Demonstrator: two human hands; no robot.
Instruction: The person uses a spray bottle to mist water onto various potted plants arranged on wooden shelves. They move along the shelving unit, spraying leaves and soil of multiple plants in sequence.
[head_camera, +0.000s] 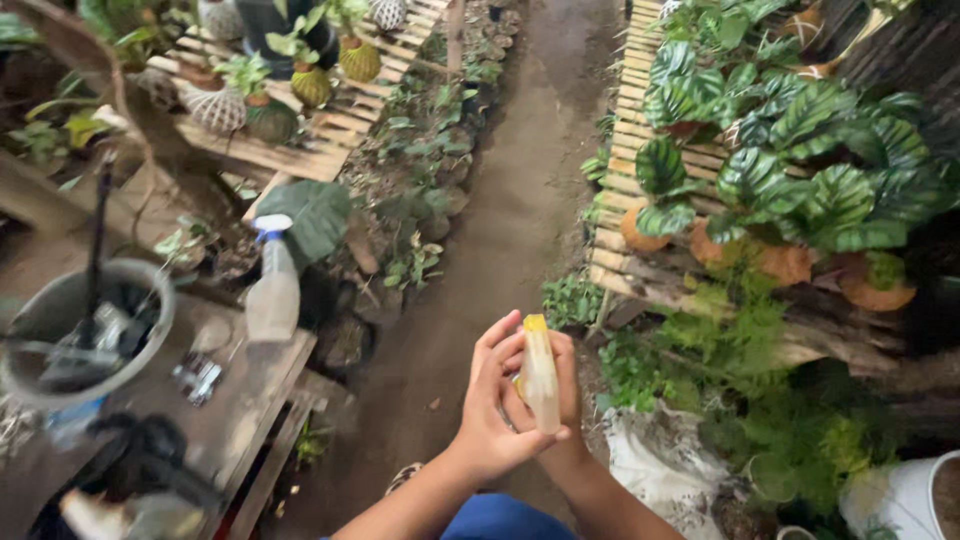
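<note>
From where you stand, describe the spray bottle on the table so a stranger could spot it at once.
Look left of the dirt path to the wooden table. At its far corner, beside the grey bucket, stands the spray bottle. It is the only clear, upright bottle there, with a blue-and-white trigger head.

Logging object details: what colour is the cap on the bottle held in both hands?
Yellow cap on a pale translucent bottle; head view shows it.

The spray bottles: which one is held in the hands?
The small pale bottle with the yellow top, held between the left hand and the right hand. The blue-topped spray bottle stands untouched on the wooden table.
</note>
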